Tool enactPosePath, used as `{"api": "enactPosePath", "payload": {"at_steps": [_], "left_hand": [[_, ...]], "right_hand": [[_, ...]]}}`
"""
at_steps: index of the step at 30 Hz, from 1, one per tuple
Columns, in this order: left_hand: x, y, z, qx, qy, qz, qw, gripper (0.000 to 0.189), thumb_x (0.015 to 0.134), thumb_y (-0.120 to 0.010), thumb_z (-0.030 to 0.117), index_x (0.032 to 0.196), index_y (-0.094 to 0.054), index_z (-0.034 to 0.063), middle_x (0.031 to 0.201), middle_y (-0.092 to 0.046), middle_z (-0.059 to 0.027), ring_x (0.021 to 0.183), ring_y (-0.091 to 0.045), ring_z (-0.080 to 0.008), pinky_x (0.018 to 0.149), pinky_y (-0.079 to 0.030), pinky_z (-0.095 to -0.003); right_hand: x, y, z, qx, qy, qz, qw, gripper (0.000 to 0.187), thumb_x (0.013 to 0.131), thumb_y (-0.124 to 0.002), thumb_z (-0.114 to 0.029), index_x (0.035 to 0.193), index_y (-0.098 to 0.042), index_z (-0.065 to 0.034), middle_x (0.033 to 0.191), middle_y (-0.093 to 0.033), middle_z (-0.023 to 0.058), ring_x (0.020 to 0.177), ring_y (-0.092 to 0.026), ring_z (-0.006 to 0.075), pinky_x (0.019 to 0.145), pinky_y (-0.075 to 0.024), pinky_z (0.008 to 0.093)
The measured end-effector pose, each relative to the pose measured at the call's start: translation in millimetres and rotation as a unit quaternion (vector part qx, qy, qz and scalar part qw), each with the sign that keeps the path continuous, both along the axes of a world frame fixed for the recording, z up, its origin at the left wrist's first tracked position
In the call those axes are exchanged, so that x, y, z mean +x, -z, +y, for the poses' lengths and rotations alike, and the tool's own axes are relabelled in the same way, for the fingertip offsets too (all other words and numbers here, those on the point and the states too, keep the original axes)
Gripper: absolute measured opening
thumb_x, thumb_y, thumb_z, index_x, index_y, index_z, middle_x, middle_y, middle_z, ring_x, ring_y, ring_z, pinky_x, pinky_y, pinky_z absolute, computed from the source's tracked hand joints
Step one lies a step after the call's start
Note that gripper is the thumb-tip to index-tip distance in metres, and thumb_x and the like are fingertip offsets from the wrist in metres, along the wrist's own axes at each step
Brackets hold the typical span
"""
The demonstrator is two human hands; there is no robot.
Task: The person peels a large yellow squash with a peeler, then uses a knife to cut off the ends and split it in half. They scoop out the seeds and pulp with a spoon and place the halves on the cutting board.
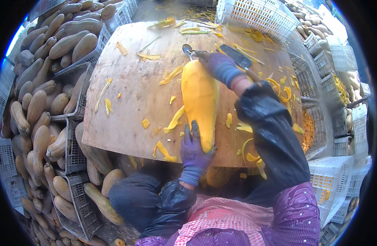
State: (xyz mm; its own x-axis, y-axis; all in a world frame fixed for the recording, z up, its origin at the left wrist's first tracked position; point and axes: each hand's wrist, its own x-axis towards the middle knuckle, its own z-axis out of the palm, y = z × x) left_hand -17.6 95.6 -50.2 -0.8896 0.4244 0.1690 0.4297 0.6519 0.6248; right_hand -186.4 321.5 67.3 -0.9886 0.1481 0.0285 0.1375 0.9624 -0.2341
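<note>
A long peeled yellow squash (199,95) lies lengthwise on a wooden board (114,86). My left hand (195,150), in a purple glove, grips its near end. Gloved too, my right hand (214,63) is at the far end, closed on what looks like a peeler (193,51); its blade is partly hidden. Beside it lies a metal spoon (186,48). A broad dark cleaver blade (236,56) with a wooden handle (253,74) rests on the board, right of my right hand. Yellow peel strips (174,120) are scattered around.
Unpeeled squashes (41,144) are heaped at the left, among plastic crates (76,147). A white crate (259,15) stands past the board's far edge. At the right are a bin of orange shreds (308,130), a white crate (326,181) and more squashes (314,21).
</note>
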Motion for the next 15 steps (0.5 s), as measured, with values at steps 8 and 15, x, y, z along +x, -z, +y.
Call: {"api": "enactPosePath", "payload": {"at_steps": [8, 15], "left_hand": [[-6, 10, -2, 0.065, 0.008, -0.039, 0.997, 0.111, 0.069, -0.082, 0.044, 0.156, -0.027, 0.0021, 0.148, -0.043, -0.0269, 0.129, -0.049, -0.0433, 0.104, -0.043, -0.0472], [-2, 10, -8, 0.134, 0.005, -0.055, 0.989, 0.113, 0.062, -0.091, 0.019, 0.156, -0.031, 0.0034, 0.15, -0.045, -0.0211, 0.136, -0.046, -0.0352, 0.115, -0.036, -0.0414]], "right_hand": [[233, 68, -51, -0.11, -0.004, -0.012, 0.994, 0.044, 0.099, -0.054, -0.03, 0.143, -0.047, -0.0255, 0.094, -0.069, 0.0182, 0.079, -0.068, 0.0403, 0.067, -0.0537, 0.0512], [362, 128, -64, -0.054, 0.06, 0.01, 0.997, 0.046, 0.097, -0.059, -0.026, 0.142, -0.053, -0.0213, 0.1, -0.063, 0.0138, 0.085, -0.065, 0.035, 0.071, -0.0539, 0.0454]]}}
